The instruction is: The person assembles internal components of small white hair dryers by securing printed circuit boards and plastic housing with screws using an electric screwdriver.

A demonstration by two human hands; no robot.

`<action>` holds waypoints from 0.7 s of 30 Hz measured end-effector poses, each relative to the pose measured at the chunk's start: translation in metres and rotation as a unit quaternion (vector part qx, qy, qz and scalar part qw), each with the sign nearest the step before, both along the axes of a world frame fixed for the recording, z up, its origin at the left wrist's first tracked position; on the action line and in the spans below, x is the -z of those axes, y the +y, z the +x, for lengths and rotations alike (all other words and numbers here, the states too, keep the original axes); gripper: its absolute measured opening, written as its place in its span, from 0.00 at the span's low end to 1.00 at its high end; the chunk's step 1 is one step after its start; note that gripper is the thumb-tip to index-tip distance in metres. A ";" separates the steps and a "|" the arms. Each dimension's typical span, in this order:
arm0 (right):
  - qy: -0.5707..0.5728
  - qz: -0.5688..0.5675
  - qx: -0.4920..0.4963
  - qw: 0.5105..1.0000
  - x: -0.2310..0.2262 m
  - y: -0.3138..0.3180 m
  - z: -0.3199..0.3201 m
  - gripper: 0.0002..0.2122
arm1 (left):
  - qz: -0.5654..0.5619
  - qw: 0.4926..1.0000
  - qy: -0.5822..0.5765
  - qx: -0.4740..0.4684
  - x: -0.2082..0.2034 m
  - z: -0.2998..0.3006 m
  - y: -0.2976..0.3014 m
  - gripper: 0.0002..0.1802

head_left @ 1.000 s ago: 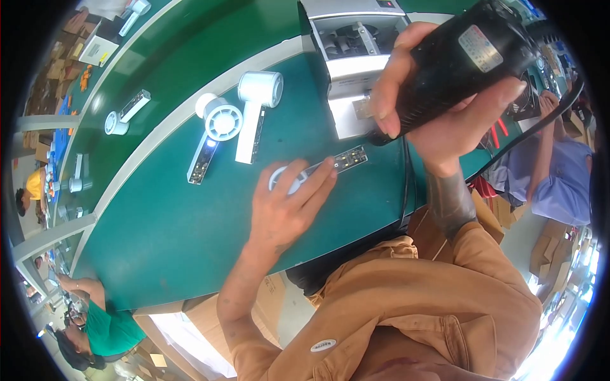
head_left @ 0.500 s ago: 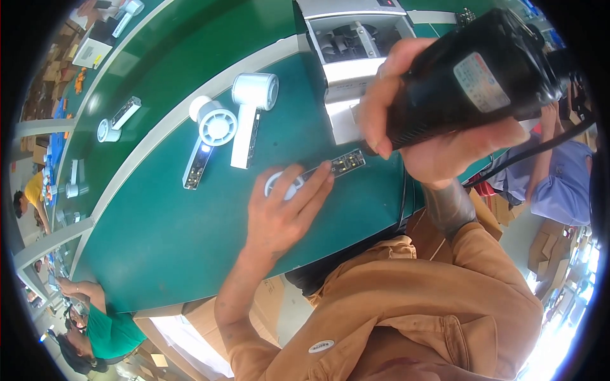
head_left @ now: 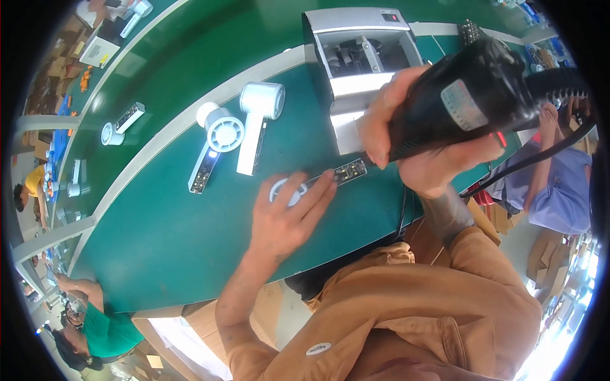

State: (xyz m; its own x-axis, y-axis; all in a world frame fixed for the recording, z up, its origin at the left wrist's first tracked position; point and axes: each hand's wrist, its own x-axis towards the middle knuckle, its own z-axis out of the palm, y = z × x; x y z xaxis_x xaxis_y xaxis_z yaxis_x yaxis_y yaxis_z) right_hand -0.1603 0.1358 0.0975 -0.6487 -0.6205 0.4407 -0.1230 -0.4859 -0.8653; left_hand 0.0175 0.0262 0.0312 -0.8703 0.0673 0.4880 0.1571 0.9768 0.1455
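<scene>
Fan [head_left: 295, 198], white with a chip-dotted circuit board [head_left: 351, 171] bared in its handle, lies on the tabletop [head_left: 165, 254] under your left hand [head_left: 286, 213] — fingers curved over it, holding it down. Your right hand [head_left: 433, 166] wraps a black corded tool [head_left: 483, 82], partly hiding the silver machine [head_left: 359, 84] — two more fans [head_left: 262, 100] lie nearby.

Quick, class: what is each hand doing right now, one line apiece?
Left hand: fingers closed over a white fan with exposed circuit board, holding it.
Right hand: closed, gripping a black corded tool.
</scene>
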 end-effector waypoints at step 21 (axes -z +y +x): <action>-0.011 0.088 0.167 0.982 -0.073 -0.011 -0.001 0.49 | 0.009 1.000 -0.019 0.003 0.001 0.001 -0.001 0.18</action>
State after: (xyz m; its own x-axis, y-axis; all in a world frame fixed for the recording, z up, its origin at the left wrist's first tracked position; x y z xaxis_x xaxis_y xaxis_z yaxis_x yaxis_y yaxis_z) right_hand -0.1614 0.1249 0.1701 -0.8371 -0.4373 0.3288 -0.2298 -0.2642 -0.9367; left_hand 0.0184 0.0255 0.0303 -0.8877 0.0630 0.4561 0.1560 0.9731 0.1693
